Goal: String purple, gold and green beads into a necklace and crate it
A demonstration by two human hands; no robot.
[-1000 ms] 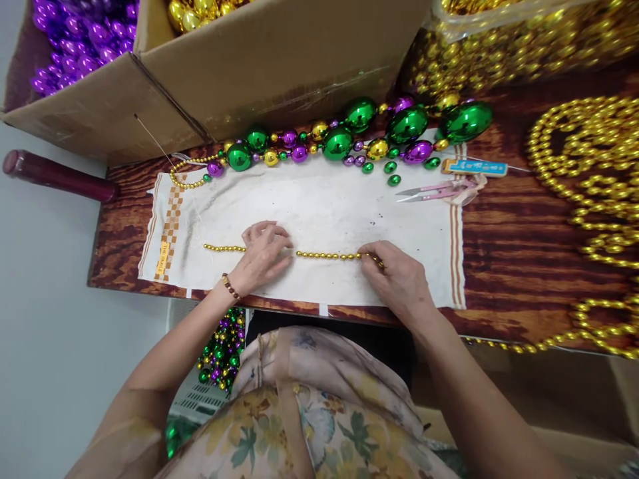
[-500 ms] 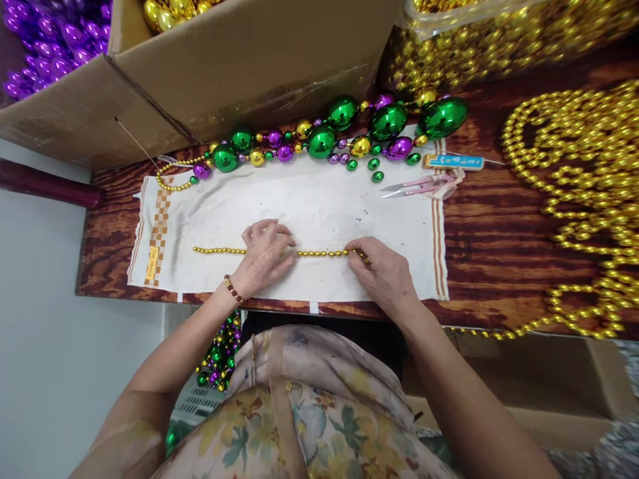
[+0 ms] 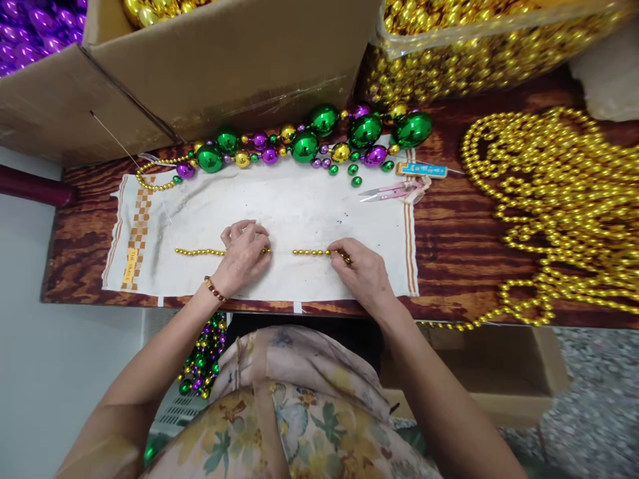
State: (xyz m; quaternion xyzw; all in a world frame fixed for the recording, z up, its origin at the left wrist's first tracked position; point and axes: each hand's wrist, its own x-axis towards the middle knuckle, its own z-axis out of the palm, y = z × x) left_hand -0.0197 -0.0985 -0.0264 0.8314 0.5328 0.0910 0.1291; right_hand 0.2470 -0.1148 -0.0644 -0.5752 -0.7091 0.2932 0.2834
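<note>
My left hand [image 3: 244,258] rests on the white towel [image 3: 299,219], its fingers curled down over a string of small gold beads [image 3: 200,252]. A few of its beads stick out past the thumb side. A bare gap with thin thread separates them from another run of gold beads [image 3: 309,252], whose right end my right hand [image 3: 363,269] pinches between thumb and fingers. Behind my hands lies a garland of large green, purple and gold beads [image 3: 304,146]. Pink-handled thread snips [image 3: 389,193] and a blue-labelled cutter-like tool [image 3: 422,170] lie to the right, near several loose green beads [image 3: 354,181].
A cardboard box [image 3: 224,73] with gold and purple beads stands along the back, beside a clear bin [image 3: 449,66] of gold beads. Gold bead strands [image 3: 564,219] cover the table's right side. A thin needle-like rod [image 3: 114,140] slants up at left.
The gap in the gold beads between my hands has widened, showing bare thread. Both hands keep their hold. The whole view has shifted, so things sit further left.
</note>
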